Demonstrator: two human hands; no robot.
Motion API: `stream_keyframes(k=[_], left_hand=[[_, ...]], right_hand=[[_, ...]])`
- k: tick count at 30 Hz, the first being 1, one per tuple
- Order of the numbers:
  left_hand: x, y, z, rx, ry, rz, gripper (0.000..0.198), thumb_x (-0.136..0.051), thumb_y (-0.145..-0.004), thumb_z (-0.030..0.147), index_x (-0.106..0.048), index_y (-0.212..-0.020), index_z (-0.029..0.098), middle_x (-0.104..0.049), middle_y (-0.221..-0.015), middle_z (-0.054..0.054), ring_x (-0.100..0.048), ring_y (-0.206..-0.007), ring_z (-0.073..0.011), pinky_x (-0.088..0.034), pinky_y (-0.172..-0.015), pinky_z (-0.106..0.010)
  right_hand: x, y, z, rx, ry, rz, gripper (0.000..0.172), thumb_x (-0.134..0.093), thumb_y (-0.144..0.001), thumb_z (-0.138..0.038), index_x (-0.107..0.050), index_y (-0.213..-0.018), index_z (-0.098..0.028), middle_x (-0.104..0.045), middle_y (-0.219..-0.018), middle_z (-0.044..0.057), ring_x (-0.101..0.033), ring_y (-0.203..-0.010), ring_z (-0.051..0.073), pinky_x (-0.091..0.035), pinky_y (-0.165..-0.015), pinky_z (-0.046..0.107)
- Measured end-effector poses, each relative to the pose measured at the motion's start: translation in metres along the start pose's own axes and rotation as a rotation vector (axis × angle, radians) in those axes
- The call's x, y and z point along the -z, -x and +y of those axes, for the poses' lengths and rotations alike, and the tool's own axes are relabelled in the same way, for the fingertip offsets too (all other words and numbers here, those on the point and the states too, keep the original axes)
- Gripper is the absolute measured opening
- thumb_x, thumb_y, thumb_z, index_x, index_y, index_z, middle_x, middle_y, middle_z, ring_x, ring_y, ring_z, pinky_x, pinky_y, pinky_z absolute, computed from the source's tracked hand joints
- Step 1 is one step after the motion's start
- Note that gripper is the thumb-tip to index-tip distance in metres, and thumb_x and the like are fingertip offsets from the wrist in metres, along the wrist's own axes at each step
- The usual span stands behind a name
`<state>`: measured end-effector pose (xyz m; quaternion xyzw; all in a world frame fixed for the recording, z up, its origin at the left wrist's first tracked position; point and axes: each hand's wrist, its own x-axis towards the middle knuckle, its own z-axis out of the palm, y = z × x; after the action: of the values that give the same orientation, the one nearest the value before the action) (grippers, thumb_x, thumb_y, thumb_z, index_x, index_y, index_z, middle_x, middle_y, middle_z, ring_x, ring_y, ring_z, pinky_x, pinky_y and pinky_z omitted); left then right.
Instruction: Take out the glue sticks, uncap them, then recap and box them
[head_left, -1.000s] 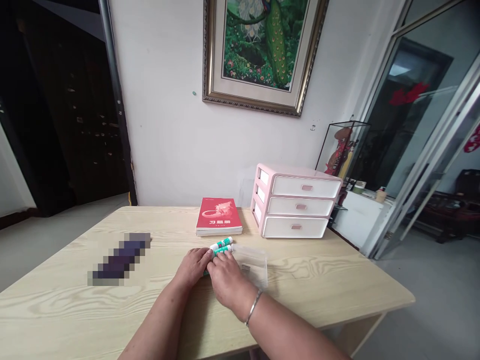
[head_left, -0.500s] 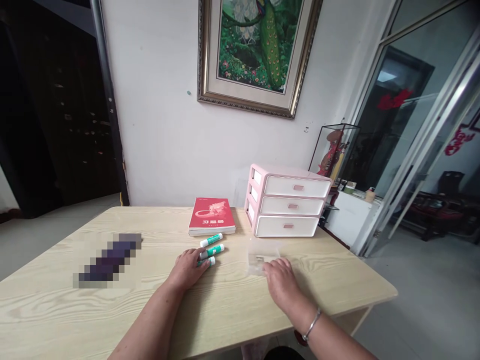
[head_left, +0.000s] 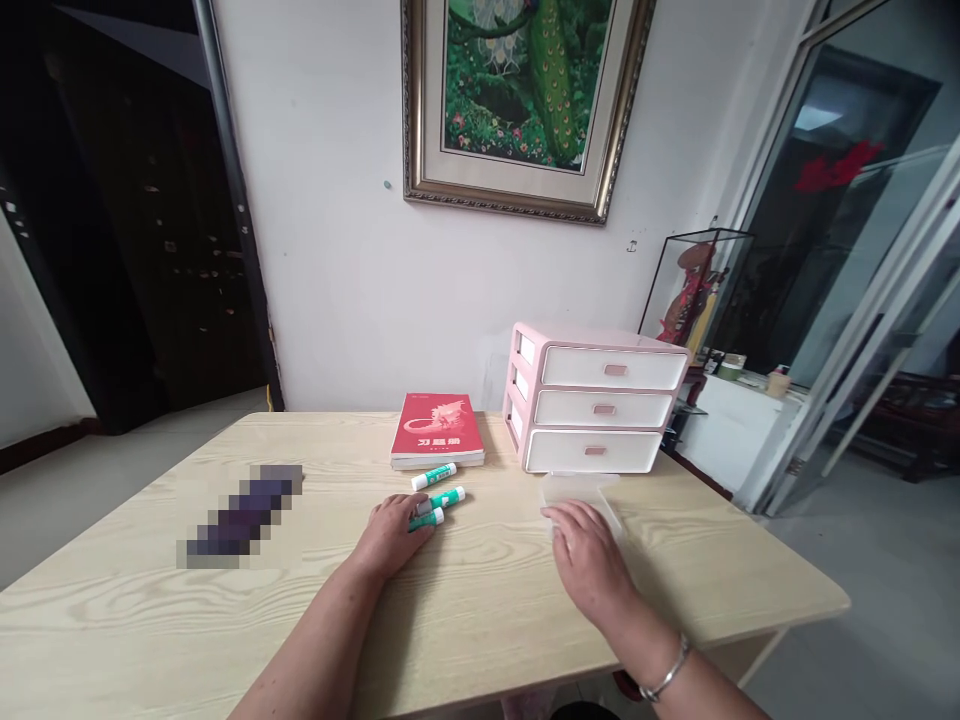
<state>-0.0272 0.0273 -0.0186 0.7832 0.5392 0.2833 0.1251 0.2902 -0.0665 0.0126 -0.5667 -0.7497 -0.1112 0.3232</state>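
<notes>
My left hand [head_left: 394, 535] rests on the table with its fingers curled over the lower glue stick [head_left: 429, 519], thumb on the near side. Its fingertips also reach the middle glue stick [head_left: 450, 497]. A third green-and-white glue stick [head_left: 434, 476] lies just beyond, by the book. My right hand [head_left: 592, 560], with a bracelet at the wrist, closes on the near side of a clear plastic box [head_left: 577, 490]. The hand covers the near part of this box, which lies before the drawers.
A pink-and-white drawer unit [head_left: 596, 400] stands at the back right, all drawers closed. A red book [head_left: 439, 428] lies to its left. A blurred dark object [head_left: 244, 515] is on the left of the wooden table [head_left: 150, 640]. The wall is behind.
My right hand and the clear plastic box have shifted right, away from the glue sticks. The left hand stays at the glue sticks. The whole view has turned slightly left.
</notes>
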Motion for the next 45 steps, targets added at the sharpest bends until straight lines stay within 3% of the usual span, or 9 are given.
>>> stream_keyframes(k=[4,7,14,22,27,31,36,40,45], left_hand=[[-0.002,-0.003,0.006,-0.046,0.03,-0.011,0.048,-0.067,-0.074,0.03,-0.066,-0.122,0.028,-0.066,-0.126,-0.008,-0.054,-0.124,-0.0315,-0.038,-0.105,-0.042],[-0.003,-0.004,0.007,-0.071,0.069,-0.023,0.051,-0.068,-0.073,0.027,-0.064,-0.125,0.028,-0.063,-0.131,-0.006,-0.051,-0.128,-0.03,-0.036,-0.109,-0.041],[0.001,-0.001,0.002,-0.022,0.029,0.006,0.042,-0.068,-0.072,0.027,-0.065,-0.113,0.024,-0.067,-0.114,-0.008,-0.06,-0.108,-0.0267,-0.045,-0.093,-0.033],[0.006,-0.006,0.015,0.007,-0.139,-0.042,0.019,-0.057,-0.085,0.032,-0.067,-0.097,0.021,-0.067,-0.103,-0.011,-0.059,-0.103,-0.0298,-0.043,-0.088,-0.037],[0.005,-0.015,0.014,0.006,0.049,-0.011,0.027,-0.049,-0.088,0.03,-0.063,-0.11,0.022,-0.068,-0.107,-0.009,-0.063,-0.097,-0.0241,-0.046,-0.084,-0.031],[0.006,-0.027,0.017,0.037,0.224,-0.061,0.029,-0.057,-0.084,0.036,-0.066,-0.107,0.02,-0.071,-0.093,-0.004,-0.063,-0.081,-0.0214,-0.046,-0.071,-0.029],[0.008,-0.027,0.036,0.115,0.563,-0.076,0.04,-0.071,-0.074,0.04,-0.07,-0.105,0.016,-0.071,-0.094,-0.005,-0.062,-0.083,-0.0204,-0.048,-0.073,-0.028],[0.016,-0.014,0.047,0.186,0.836,-0.011,0.048,-0.079,-0.069,0.042,-0.067,-0.107,0.014,-0.067,-0.091,-0.005,-0.06,-0.077,-0.0165,-0.048,-0.069,-0.026],[0.025,-0.002,0.052,0.221,1.045,0.107,0.055,-0.082,-0.069,0.041,-0.063,-0.114,0.016,-0.067,-0.083,-0.003,-0.058,-0.069,-0.0142,-0.048,-0.062,-0.025]], right_hand=[[-0.024,-0.031,-0.059,0.063,-0.269,-0.012,0.041,-0.041,-0.086,-0.004,-0.065,-0.117,-0.018,-0.067,-0.113,0.008,-0.056,-0.11,0.019,-0.041,-0.103,0.03],[-0.053,-0.06,-0.085,0.084,-0.263,-0.106,0.044,-0.041,-0.084,-0.002,-0.064,-0.12,-0.016,-0.066,-0.118,0.009,-0.055,-0.114,0.02,-0.041,-0.103,0.031],[-0.109,-0.083,-0.082,0.018,-0.066,-0.309,0.039,-0.048,-0.086,-0.009,-0.064,-0.12,-0.021,-0.067,-0.116,0.009,-0.053,-0.115,0.025,-0.037,-0.098,0.037],[-0.108,-0.081,-0.057,-0.054,-0.08,-0.284,0.029,-0.051,-0.091,-0.019,-0.065,-0.116,-0.021,-0.068,-0.105,0.009,-0.056,-0.101,0.026,-0.04,-0.089,0.035],[-0.106,-0.088,-0.061,-0.063,-0.267,-0.149,0.029,-0.049,-0.092,-0.019,-0.066,-0.115,-0.018,-0.068,-0.111,0.01,-0.056,-0.109,0.025,-0.038,-0.099,0.034],[-0.099,-0.091,-0.06,-0.213,-0.579,-0.073,0.036,-0.037,-0.101,-0.038,-0.065,-0.113,-0.018,-0.071,-0.102,0.008,-0.062,-0.096,0.022,-0.046,-0.086,0.03],[-0.093,-0.09,-0.063,-0.25,-0.791,-0.176,0.045,-0.035,-0.099,-0.054,-0.065,-0.102,-0.02,-0.068,-0.085,0.004,-0.06,-0.074,0.018,-0.045,-0.065,0.027],[-0.097,-0.089,-0.071,-0.334,-0.995,-0.254,0.043,-0.044,-0.094,-0.058,-0.06,-0.083,-0.019,-0.05,-0.054,-0.004,-0.045,-0.051,0.012,-0.035,-0.05,0.024],[-0.098,-0.086,-0.08,-0.503,-1.454,-0.378,0.041,-0.055,-0.088,-0.059,-0.059,-0.093,-0.019,-0.049,-0.054,-0.005,-0.042,-0.044,0.01,-0.027,-0.041,0.021]])
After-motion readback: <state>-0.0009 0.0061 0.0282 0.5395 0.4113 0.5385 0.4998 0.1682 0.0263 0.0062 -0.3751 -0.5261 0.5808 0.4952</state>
